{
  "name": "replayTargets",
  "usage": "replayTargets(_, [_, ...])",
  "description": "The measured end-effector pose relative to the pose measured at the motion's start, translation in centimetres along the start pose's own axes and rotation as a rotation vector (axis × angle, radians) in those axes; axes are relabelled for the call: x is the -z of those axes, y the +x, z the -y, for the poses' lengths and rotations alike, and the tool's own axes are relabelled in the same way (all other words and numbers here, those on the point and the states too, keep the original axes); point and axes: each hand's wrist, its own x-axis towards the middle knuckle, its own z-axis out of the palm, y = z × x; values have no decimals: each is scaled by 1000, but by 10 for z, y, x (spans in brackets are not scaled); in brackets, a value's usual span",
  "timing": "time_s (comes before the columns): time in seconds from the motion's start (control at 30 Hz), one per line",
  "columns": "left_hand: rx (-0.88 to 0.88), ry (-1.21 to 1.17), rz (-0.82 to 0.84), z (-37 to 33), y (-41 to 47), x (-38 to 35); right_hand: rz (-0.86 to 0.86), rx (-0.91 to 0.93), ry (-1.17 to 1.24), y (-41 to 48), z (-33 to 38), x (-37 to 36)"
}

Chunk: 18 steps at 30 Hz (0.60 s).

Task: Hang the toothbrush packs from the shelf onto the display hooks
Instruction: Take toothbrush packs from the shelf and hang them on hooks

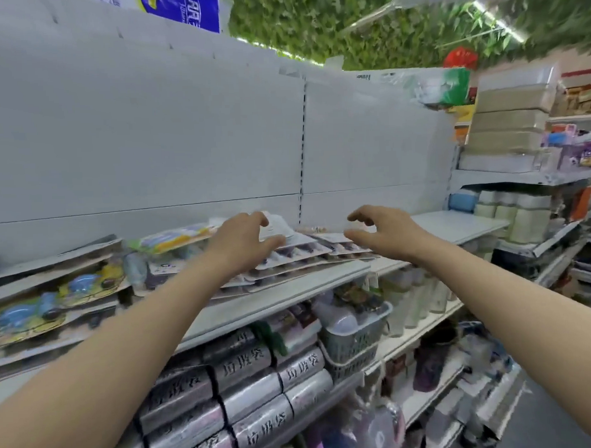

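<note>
Centre of frame, upper shelf (283, 293): both hands out over the stacked toothbrush packs (298, 254).
Packs lay flat in a fanned stack between the two hands, under and just right of the left hand (244, 240). That hand was nearer, fingers spread and loosely bent, gripping nothing; contact unclear. Right hand (386, 229) hovered at the stack's right end, likewise spread and empty. No display hooks in view.

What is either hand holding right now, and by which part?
Nothing. The left hand and right hand are both open, fingers spread, over the toothbrush packs on the shelf. Whether the left hand touches the packs cannot be told.
</note>
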Motion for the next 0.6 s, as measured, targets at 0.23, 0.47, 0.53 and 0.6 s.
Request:
replayTargets(0.23, [137,55,-139,-54,57,-51,152,112,125,84,-92,-20])
replayTargets(0.47, [349,194,-119,-69,86,-76,254,142,242,136,-144,-49])
replayTargets(0.53, [469,309,-83,-60,91,-80,284,138,253,143,-152,-62])
replayTargets(0.6, [557,384,-40,-54,94,-84,307,138,239,147,-158,-73])
